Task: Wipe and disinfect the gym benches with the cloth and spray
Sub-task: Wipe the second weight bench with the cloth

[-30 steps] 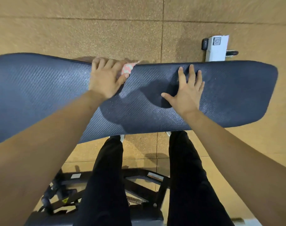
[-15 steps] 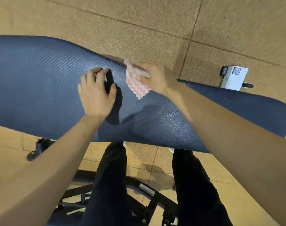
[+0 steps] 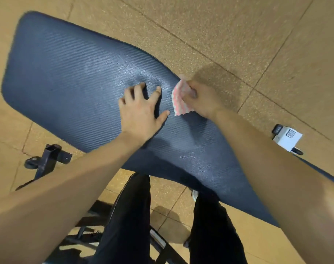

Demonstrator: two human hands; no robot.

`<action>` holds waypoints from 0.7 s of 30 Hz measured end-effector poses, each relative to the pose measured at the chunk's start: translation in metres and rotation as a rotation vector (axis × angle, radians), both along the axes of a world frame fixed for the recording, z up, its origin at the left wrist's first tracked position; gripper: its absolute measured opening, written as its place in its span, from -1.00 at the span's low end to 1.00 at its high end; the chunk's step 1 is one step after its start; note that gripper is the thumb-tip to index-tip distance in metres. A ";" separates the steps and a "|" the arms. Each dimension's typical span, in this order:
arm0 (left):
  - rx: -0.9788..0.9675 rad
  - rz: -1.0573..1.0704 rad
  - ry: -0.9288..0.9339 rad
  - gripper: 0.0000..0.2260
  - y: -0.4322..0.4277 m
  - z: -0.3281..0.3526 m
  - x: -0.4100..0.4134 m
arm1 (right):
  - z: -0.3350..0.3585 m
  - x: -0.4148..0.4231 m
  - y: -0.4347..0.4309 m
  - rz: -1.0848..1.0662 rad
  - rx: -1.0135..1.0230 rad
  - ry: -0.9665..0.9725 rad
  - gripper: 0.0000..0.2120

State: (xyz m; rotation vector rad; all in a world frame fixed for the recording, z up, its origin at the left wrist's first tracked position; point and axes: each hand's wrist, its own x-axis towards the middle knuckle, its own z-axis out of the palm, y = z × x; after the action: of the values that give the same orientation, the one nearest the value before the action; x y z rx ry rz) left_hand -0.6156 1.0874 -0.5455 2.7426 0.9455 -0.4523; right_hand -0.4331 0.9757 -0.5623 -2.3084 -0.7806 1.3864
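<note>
Here, from left to right:
- Black metal frame foot (image 3: 48, 161): a square tube with a round end piece. It stands on the tan speckled rubber floor tiles (image 3: 238, 35), just beside the near left edge of the bench.
- Dark navy ribbed padded bench (image 3: 67, 82): a long pad with rounded corners, running slantwise from upper left to lower right. A pale, damp-looking sheen lies on its middle, just ahead of the left hand.
- Left hand (image 3: 141, 113): laid palm down on the middle of the pad, fingers straight and spread apart, thumb out toward the cloth. It holds nothing.
- Pink-and-white zigzag-striped cloth (image 3: 178, 101): bunched at the far edge of the pad, with its wavy hem lying on the pad surface just beside the left thumb.
- Right hand (image 3: 202, 100): at the pad's far edge, fingers curled and clamped on the upper part of the cloth. Its forearm crosses the right part of the pad.
- Black trousers (image 3: 132, 216): the person's two legs stand at the near side of the bench.
- White box-shaped block (image 3: 287, 139): it bears a small square code label and sits on the floor beyond the pad's far edge, at the right.
</note>
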 end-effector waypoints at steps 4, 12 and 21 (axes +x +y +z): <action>-0.093 -0.037 -0.094 -0.44 0.013 -0.004 -0.013 | -0.002 -0.004 0.033 0.030 0.024 -0.024 -0.72; -0.332 0.231 -0.406 -0.71 0.062 0.002 -0.035 | -0.009 -0.008 0.105 0.144 0.097 -0.082 -0.63; -0.088 0.649 -0.062 -0.23 0.125 0.013 -0.086 | -0.015 -0.023 0.179 0.364 0.127 -0.170 -0.50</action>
State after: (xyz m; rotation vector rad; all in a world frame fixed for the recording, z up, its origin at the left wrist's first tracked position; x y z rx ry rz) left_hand -0.7015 1.2126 -0.5321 2.1779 1.6513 -0.2738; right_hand -0.4558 1.1545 -0.5773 -2.2840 -1.3561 1.2424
